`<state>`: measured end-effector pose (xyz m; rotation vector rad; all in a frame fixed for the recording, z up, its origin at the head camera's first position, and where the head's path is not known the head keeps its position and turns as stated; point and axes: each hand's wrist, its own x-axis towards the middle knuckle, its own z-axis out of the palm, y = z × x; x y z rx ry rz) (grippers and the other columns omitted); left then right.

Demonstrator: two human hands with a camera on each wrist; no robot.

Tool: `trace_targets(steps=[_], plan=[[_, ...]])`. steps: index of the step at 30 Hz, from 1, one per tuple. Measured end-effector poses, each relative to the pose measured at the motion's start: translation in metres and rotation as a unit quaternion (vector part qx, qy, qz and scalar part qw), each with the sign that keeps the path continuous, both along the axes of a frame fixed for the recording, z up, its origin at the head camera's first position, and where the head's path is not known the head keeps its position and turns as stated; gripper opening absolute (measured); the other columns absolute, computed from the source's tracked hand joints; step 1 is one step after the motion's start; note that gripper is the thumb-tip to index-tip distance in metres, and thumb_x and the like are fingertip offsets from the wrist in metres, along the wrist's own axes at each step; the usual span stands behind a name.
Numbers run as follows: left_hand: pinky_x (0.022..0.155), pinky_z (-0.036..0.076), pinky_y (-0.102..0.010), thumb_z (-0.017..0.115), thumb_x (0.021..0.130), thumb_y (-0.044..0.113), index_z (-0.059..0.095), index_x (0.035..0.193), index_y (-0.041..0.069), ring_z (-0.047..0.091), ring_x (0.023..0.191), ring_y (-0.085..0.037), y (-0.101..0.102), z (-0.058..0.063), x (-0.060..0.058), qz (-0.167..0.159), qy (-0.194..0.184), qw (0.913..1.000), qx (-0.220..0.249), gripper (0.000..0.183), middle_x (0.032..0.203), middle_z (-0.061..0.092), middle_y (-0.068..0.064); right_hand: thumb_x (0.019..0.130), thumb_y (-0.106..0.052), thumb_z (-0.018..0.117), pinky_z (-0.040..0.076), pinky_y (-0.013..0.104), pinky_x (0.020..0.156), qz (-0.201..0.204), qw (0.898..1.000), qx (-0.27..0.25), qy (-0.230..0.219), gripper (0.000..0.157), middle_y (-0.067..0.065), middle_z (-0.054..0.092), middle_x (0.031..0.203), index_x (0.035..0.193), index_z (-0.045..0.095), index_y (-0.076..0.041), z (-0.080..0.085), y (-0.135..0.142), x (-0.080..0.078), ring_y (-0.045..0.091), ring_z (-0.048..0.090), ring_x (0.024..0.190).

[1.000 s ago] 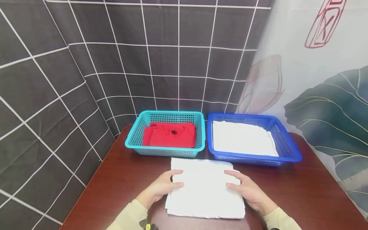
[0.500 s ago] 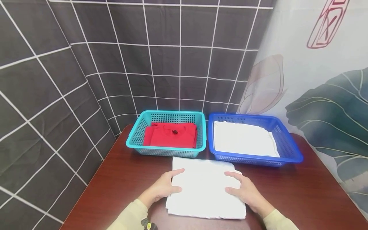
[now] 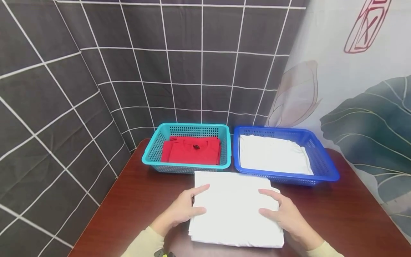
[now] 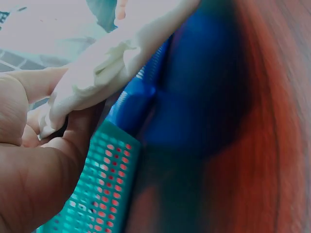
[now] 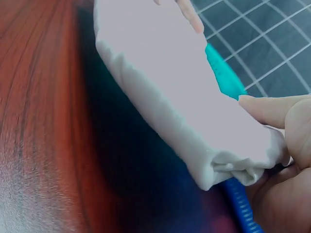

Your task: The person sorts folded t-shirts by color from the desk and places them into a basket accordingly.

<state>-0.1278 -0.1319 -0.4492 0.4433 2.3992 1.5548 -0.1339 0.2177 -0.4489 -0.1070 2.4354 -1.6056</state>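
A folded white garment (image 3: pixel 236 210) is held flat between my two hands, raised above the table. My left hand (image 3: pixel 183 210) grips its left edge, with the thumb on top. In the left wrist view, other fingers of that hand (image 4: pixel 43 165) curl beneath the cloth's folded layers. The right edge is gripped by my right hand (image 3: pixel 289 216). Seen from the right wrist, the garment (image 5: pixel 165 82) sags slightly, and some fingers of this hand (image 5: pixel 284 199) go under its folded end. Most of the undersides of both hands are hidden in the head view.
Behind the garment stands a turquoise basket (image 3: pixel 186 166) holding folded red clothes (image 3: pixel 192 151). To its right, a blue basket (image 3: pixel 325 175) holds folded white clothes (image 3: pixel 273 155). Both rest on the reddish-brown table (image 3: pixel 128 200), against a dark grid-patterned cloth backdrop (image 3: pixel 183 64).
The white garment has come up off the table in both hands and shifted slightly right and toward the baskets. The baskets have stayed put.
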Motion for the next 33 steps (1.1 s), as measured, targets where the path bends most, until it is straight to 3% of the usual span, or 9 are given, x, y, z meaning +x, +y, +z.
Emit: trace_targets(steps=[3,7,15,19,22,27,33], plan=[[0.104,0.040,-0.035,0.078,0.080,0.018,0.047,0.143,0.028,0.043,0.130,-0.014,0.004,0.010,0.003,0.001,0.011,0.9999,0.010,0.071,0.141,0.050,0.006,0.075,-0.026,0.083,0.056,0.036,0.069,-0.010,1.000,-0.024,-0.016,0.065,0.017,0.053,0.130,0.134,0.056,-0.017,0.011,0.005,0.005,0.025,0.062,0.093],[0.097,0.045,-0.027,0.080,0.079,0.021,0.048,0.143,0.024,0.051,0.120,-0.015,0.011,0.022,0.004,-0.009,0.031,0.9989,0.034,0.071,0.135,0.055,0.002,0.078,-0.028,0.081,0.057,0.037,0.062,-0.019,0.999,-0.029,-0.007,0.063,0.019,0.049,0.133,0.134,0.055,-0.016,0.024,0.009,0.009,0.023,0.065,0.081],[0.093,0.047,-0.025,0.078,0.081,0.021,0.048,0.142,0.028,0.052,0.114,-0.012,0.020,0.047,0.012,-0.022,0.049,0.9982,0.027,0.069,0.133,0.055,0.006,0.078,-0.031,0.080,0.056,0.035,0.061,-0.033,0.999,0.000,0.023,0.062,0.017,0.048,0.136,0.133,0.057,-0.018,0.043,0.014,0.019,0.021,0.061,0.086],[0.091,0.049,-0.026,0.078,0.081,0.025,0.047,0.142,0.031,0.050,0.117,-0.013,0.021,0.056,0.016,-0.021,0.070,0.9971,0.022,0.069,0.137,0.052,0.007,0.080,-0.026,0.079,0.057,0.039,0.059,-0.041,0.998,-0.031,0.027,0.060,0.019,0.052,0.128,0.134,0.056,-0.017,0.055,0.018,0.026,0.024,0.067,0.075],[0.088,0.051,-0.026,0.078,0.080,0.025,0.046,0.143,0.032,0.048,0.120,-0.015,0.023,0.064,0.017,-0.018,0.085,0.9957,0.032,0.071,0.139,0.050,0.006,0.082,-0.028,0.077,0.057,0.038,0.060,-0.047,0.998,-0.024,0.044,0.059,0.018,0.052,0.131,0.136,0.055,-0.017,0.065,0.021,0.027,0.022,0.067,0.076],[0.089,0.050,-0.024,0.080,0.078,0.026,0.044,0.144,0.031,0.044,0.126,-0.014,0.029,0.072,0.014,-0.013,0.097,0.9946,0.036,0.075,0.141,0.047,0.007,0.085,-0.031,0.074,0.057,0.034,0.063,-0.046,0.995,0.013,0.090,0.058,0.016,0.047,0.139,0.137,0.054,-0.018,0.073,0.029,0.025,0.011,0.063,0.088],[0.089,0.049,-0.023,0.080,0.077,0.030,0.043,0.144,0.035,0.041,0.131,-0.013,0.038,0.079,-0.002,-0.002,0.113,0.9934,0.020,0.077,0.143,0.045,0.011,0.087,-0.027,0.072,0.058,0.035,0.063,-0.043,0.990,0.023,0.133,0.055,0.015,0.048,0.138,0.138,0.053,-0.017,0.077,0.037,0.015,0.004,0.061,0.092]])
